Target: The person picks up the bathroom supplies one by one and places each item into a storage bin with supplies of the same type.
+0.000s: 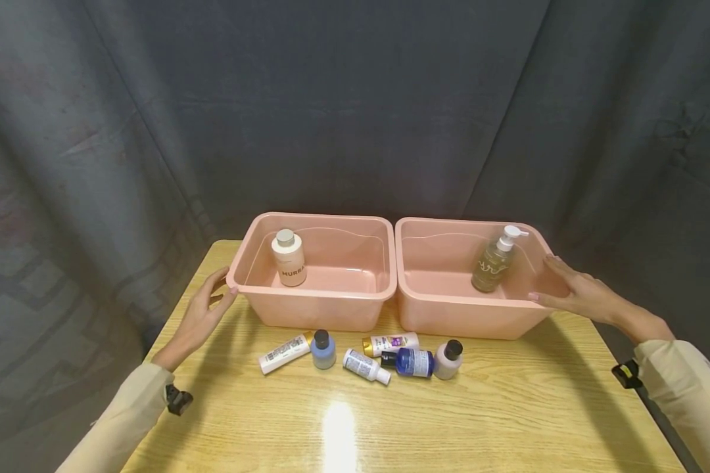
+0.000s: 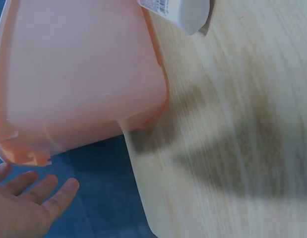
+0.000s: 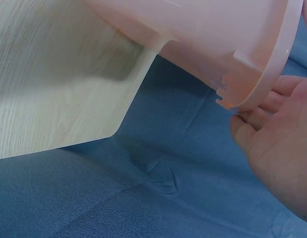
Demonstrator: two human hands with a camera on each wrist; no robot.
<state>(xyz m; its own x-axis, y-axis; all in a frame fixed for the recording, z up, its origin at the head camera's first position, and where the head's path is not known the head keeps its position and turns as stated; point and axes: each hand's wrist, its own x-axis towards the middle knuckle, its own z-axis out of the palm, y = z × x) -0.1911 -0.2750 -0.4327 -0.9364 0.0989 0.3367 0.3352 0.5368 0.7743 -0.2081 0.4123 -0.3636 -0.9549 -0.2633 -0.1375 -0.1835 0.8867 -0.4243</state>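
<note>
The left hand [image 1: 200, 315] has relaxed, spread fingers at the rim of the left pink bin [image 1: 319, 313]; the right hand [image 1: 594, 299] grips the right pink bin [image 1: 473, 319] at its outer rim. Only the wrist views show notched tabs [image 3: 227, 96] under those rims; only the head view shows inside, a white bottle [image 1: 291, 266] left, a pump bottle [image 1: 488, 269] right. Both bins stand side by side on the surface [image 1: 479, 420], behind a lying dark blue bottle [image 1: 415, 362] and other small toiletries [image 1: 323, 353].
</note>
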